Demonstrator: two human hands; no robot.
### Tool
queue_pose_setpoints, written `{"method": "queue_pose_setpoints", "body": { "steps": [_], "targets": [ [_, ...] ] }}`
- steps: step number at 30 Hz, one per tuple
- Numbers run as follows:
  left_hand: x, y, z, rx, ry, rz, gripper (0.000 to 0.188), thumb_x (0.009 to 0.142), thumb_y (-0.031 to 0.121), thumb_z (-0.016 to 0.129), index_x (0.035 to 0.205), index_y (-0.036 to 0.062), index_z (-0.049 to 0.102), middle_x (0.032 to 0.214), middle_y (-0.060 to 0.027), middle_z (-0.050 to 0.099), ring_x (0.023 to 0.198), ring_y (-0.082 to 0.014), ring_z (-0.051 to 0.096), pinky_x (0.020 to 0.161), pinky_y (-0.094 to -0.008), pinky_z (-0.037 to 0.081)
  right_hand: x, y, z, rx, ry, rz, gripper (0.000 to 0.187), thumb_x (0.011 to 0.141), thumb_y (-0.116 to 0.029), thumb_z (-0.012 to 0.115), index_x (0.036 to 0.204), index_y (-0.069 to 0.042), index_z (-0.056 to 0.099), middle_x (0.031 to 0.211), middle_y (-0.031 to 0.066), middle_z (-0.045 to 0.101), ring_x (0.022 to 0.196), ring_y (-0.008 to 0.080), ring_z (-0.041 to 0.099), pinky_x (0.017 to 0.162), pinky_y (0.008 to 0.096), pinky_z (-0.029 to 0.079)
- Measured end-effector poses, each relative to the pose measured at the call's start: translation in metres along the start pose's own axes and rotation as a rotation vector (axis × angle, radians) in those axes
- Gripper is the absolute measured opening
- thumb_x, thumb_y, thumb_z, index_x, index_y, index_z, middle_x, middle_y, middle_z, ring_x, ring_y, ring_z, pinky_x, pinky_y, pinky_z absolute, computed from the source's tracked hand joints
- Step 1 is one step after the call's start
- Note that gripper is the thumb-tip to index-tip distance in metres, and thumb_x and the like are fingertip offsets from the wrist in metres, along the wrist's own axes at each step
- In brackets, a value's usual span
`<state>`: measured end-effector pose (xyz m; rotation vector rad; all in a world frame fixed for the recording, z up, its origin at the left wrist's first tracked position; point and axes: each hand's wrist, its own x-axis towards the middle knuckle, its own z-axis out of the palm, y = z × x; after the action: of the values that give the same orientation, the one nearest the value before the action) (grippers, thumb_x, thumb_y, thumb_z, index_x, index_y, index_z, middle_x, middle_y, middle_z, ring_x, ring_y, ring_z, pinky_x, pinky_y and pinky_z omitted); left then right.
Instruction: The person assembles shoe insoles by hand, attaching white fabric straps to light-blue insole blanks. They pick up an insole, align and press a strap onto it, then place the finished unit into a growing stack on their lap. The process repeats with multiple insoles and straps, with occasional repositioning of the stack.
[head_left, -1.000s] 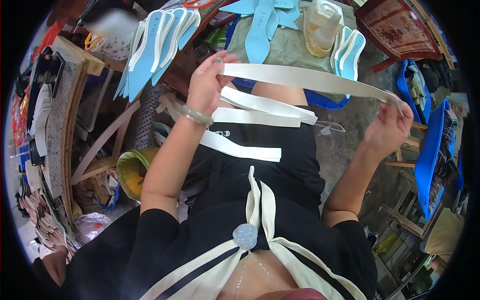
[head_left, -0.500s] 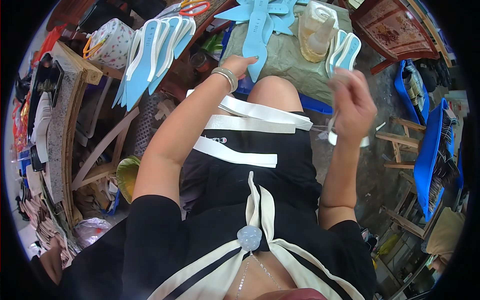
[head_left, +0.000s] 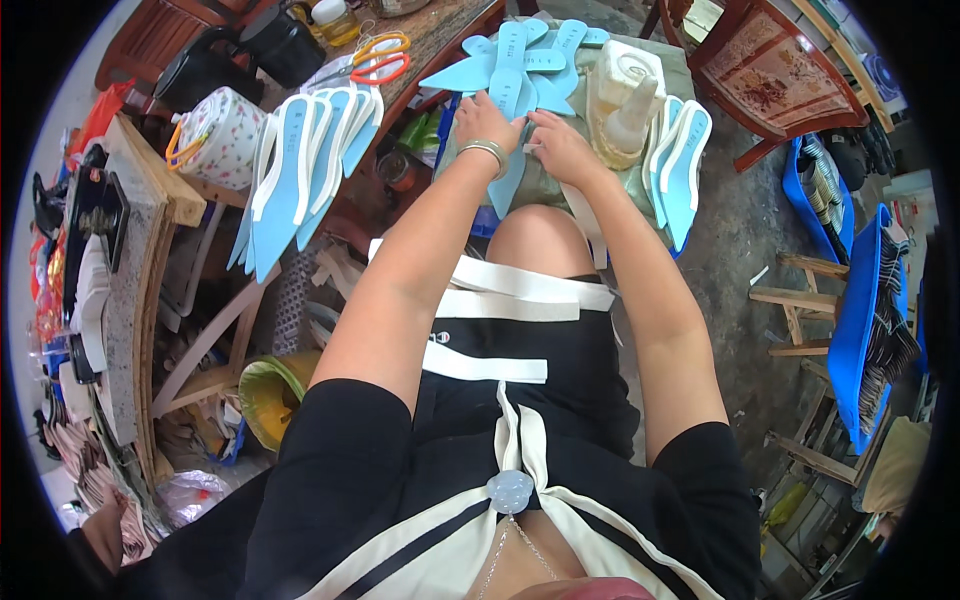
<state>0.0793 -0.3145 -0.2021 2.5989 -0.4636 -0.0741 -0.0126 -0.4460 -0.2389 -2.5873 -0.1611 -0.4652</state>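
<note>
Strip of flat white material [head_left: 585, 225] was pinched in the right hand [head_left: 562, 150] at 1 pale-blue, pointed insole [head_left: 506, 188]; the left hand [head_left: 486, 126] lay on that insole, its grip unclear.

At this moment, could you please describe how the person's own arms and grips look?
The left arm and right arm wear short black sleeves and are bare below. The left grip and right grip are ungloved human hands. A pale, shiny bangle circles the left wrist; the right wrist shows none.
</note>
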Motion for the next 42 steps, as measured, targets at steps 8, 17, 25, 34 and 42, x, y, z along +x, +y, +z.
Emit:
{"method": "queue_pose_setpoints", "body": {
  "steps": [8, 17, 25, 34, 42],
  "targets": [
    [0.049, -0.020, -0.030, -0.098, -0.258, 0.051, 0.058, 0.072, 0.040, 0.065, 0.108, -0.0048, 0.061, 0.108, -0.0257, 0.064, 0.098, -0.0325, 0.064, 0.091, -0.0388, 0.047, 0.009, 0.006, 0.005, -0.059, -0.202, 0.076, 0.014, 0.079, -0.008, 0.058, 0.087, -0.003, 0.068, 0.136, 0.0133, 0.051, 0.130, 0.0303, 0.043, 0.103, 0.0429, 0.039],
    [0.051, -0.058, -0.126, -1.919, -1.074, -0.067, 0.047, 0.092, 0.028, 0.053, 0.122, -0.0082, 0.048, 0.108, -0.0206, 0.061, 0.093, -0.0262, 0.064, 0.081, -0.0346, 0.056, 0.017, -0.017, 0.000, -0.317, -0.259, 0.065, 0.016, 0.078, -0.013, 0.060, 0.089, -0.006, 0.070, 0.137, 0.0122, 0.051, 0.127, 0.0286, 0.047, 0.096, 0.0435, 0.044],
    [-0.077, -0.053, -0.162, -2.330, -0.429, 0.016, 0.034, 0.100, 0.020, 0.043, 0.120, -0.0078, 0.048, 0.123, -0.0252, 0.054, 0.120, -0.0342, 0.051, 0.106, -0.0454, 0.043, -0.036, -0.113, -0.085, 0.903, 0.219, 0.060, 0.015, 0.078, 0.005, 0.062, 0.091, -0.001, 0.068, 0.142, 0.0177, 0.045, 0.125, 0.0250, 0.051, 0.093, 0.0327, 0.047],
    [-0.197, -0.037, -0.173, -1.343, -0.755, -0.164, 0.045, 0.098, 0.039, 0.047, 0.107, -0.0027, 0.061, 0.103, -0.0167, 0.067, 0.093, -0.0208, 0.066, 0.081, -0.0290, 0.053, -0.036, -0.203, -0.131, 0.728, 0.493, 0.028, 0.012, 0.083, 0.002, 0.062, 0.093, 0.000, 0.070, 0.085, 0.0032, 0.066, 0.071, 0.0097, 0.061, 0.064, 0.0221, 0.050],
    [-0.177, -0.029, -0.211, -1.113, -0.349, 0.407, 0.036, 0.093, 0.022, 0.060, 0.124, 0.0039, 0.054, 0.096, -0.0079, 0.067, 0.084, -0.0174, 0.066, 0.076, -0.0287, 0.053, -0.035, -0.238, -0.137, 1.193, 0.143, 0.117, 0.014, 0.089, -0.004, 0.060, 0.097, 0.002, 0.069, 0.100, 0.0053, 0.066, 0.080, 0.0105, 0.061, 0.069, 0.0231, 0.050]
  ]
}}
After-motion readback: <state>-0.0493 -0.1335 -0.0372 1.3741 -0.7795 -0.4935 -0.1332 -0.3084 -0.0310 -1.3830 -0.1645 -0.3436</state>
